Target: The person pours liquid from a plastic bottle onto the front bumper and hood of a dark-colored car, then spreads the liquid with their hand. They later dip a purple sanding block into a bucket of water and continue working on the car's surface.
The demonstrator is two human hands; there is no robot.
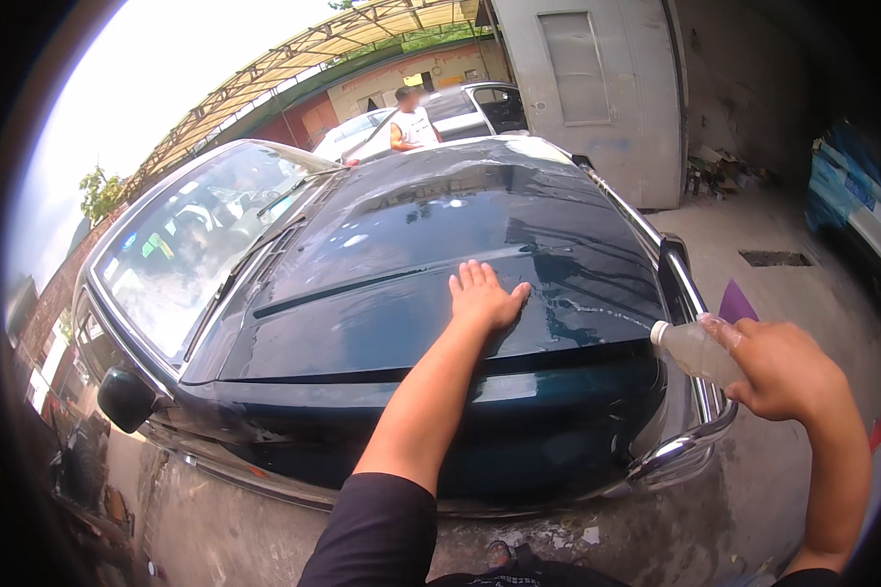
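My left hand point(484, 295) lies palm down, fingers spread, on the wet dark green car hood point(382, 323). In my right hand point(785, 370) is a translucent plastic bottle point(697, 352) with a white cap, held over the hood's front edge. A thin jet of liquid runs from its cap onto the hood, to the right of my left hand. A purple sheet point(737, 301), its pointed corner showing, sticks up behind the fingers of my right hand; whether that hand also holds it I cannot tell.
A chrome front guard point(686, 445) curves around the car's front. The windshield point(205, 235) with its wipers and a side mirror point(126, 400) are at left. Across the hood stands a person point(414, 126) near other cars. A grey metal door point(609, 88) stands behind; a floor opening point(774, 258) is at right.
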